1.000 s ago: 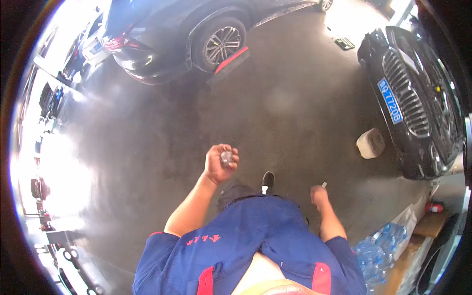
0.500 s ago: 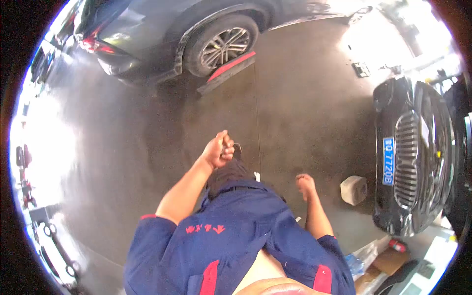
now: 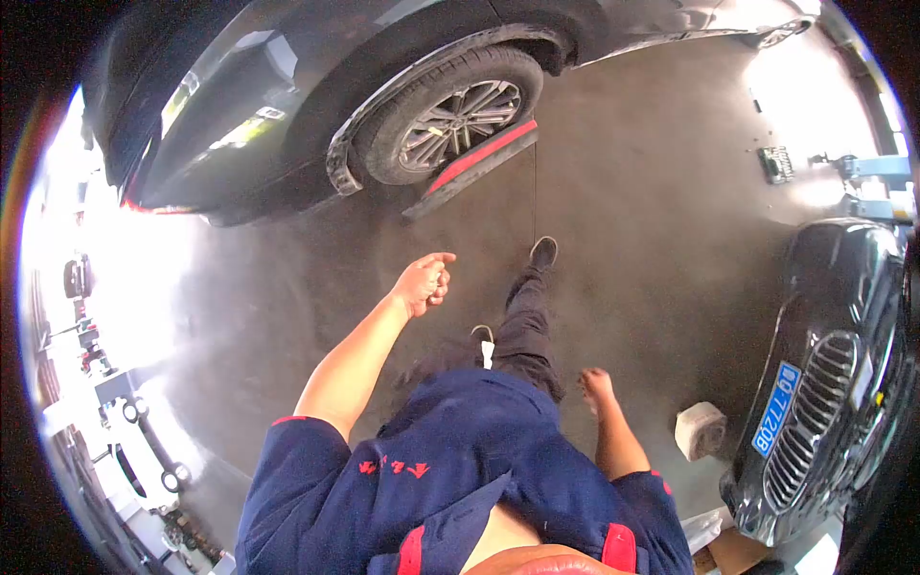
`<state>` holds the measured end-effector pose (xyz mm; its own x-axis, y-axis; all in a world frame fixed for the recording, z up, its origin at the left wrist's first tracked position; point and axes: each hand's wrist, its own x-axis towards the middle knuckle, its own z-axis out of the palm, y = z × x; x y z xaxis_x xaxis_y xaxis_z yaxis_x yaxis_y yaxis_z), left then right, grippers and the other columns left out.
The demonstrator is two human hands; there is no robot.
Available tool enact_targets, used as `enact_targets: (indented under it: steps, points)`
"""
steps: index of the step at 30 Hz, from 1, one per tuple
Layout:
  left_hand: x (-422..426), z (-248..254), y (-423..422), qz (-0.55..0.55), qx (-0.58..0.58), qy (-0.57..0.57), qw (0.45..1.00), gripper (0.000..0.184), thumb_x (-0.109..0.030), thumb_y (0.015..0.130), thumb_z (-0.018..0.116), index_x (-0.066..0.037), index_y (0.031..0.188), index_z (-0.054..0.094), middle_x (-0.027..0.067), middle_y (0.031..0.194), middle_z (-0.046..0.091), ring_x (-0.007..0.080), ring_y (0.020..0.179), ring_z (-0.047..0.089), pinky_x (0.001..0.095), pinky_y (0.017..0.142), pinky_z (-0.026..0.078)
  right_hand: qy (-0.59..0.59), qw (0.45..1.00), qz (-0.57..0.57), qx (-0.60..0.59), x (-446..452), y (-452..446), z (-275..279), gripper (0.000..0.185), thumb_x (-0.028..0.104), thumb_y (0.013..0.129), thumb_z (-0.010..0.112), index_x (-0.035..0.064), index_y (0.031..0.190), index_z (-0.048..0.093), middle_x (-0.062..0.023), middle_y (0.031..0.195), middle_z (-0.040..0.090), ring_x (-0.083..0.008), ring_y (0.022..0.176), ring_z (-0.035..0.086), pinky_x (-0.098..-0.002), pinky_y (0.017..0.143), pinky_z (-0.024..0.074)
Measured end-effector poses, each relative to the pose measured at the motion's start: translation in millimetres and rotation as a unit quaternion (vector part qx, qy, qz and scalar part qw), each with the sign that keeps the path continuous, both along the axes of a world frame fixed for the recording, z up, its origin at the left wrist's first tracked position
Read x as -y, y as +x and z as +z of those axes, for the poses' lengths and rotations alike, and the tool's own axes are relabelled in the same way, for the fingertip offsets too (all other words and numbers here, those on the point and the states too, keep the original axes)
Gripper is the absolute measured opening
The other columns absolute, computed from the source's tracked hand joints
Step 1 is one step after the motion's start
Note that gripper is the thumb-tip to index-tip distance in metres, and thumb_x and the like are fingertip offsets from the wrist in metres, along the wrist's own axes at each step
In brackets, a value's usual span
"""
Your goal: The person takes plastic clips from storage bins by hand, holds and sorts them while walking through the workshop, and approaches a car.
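Observation:
My left hand (image 3: pixel 423 286) is held out in front of my body, above the floor. Its fingers are curled in, one digit sticks forward, and no object shows in it. Low on the other side hangs my right hand (image 3: pixel 596 385), fingers loosely curled, with nothing visible in it. Neither hand touches anything. Ahead of my left hand stands a dark car (image 3: pixel 287 125), its wheel (image 3: pixel 460 125) beside a red-and-grey ramp-like strip (image 3: pixel 484 158) on the floor. A whitish block (image 3: pixel 701 430) lies nearest my right hand.
To the right is a black car (image 3: pixel 815 383) with a blue plate. A small dark item (image 3: pixel 775 165) lies on the floor near a light-blue post base (image 3: pixel 877 182). A cardboard box (image 3: pixel 736 553) sits at lower right. A white car (image 3: pixel 144 460) is at far left.
I have stepped forward, and one shoe now shows ahead. The dark car and its wheel appear larger. A digit of my left hand has straightened forward; the black car has shifted rightward in view.

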<state>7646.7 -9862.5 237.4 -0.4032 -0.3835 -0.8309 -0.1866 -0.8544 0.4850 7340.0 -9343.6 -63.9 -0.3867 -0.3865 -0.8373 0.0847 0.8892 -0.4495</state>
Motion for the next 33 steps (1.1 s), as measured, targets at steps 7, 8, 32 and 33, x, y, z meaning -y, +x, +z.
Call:
enact_targets:
  steps: [7,8,32,33]
  points:
    - [138,-91,-65,-0.112,0.181,-0.046,0.976,0.032,-0.018,0.105,0.043,-0.007,0.134,0.053,-0.0007,0.073,0.051,0.0097,0.055,0.045,0.0268,0.044,0.035,-0.152,0.967,-0.193,0.068,362,-77,131,0.017,0.011,0.098,0.059,0.0021,0.107,0.070,-0.0006,0.080,0.064,-0.0092,0.065,0.054,-0.0279,0.056,0.0427]
    - [162,-123,-71,-0.136,0.187,-0.044,0.972,0.032,-0.018,0.105,0.043,-0.007,0.134,0.053,-0.0007,0.073,0.051,0.0098,0.055,0.045,0.0272,0.044,0.035,-0.170,0.949,-0.231,0.127,400,-77,144,0.017,0.011,0.099,0.058,0.0024,0.109,0.069,-0.0007,0.080,0.064,-0.0096,0.064,0.054,-0.0280,0.056,0.0434]
    - [443,-686,-123,-0.585,0.401,-0.321,0.628,0.043,-0.026,0.092,0.056,0.004,0.121,0.068,0.0299,0.109,0.072,0.0420,0.100,0.072,0.0479,0.089,0.056,-0.036,0.905,-0.298,0.301,520,98,-90,0.019,0.013,0.102,0.056,0.0005,0.114,0.065,0.0010,0.090,0.063,-0.0075,0.083,0.057,-0.0241,0.076,0.0466]
    - [443,-673,-134,-0.616,0.406,-0.280,0.615,0.043,-0.027,0.092,0.057,0.004,0.119,0.069,0.0300,0.113,0.071,0.0427,0.108,0.069,0.0478,0.094,0.054,-0.030,0.904,-0.304,0.299,519,94,-92,0.019,0.012,0.102,0.056,0.0005,0.114,0.065,0.0012,0.090,0.062,-0.0075,0.083,0.057,-0.0240,0.077,0.0466]
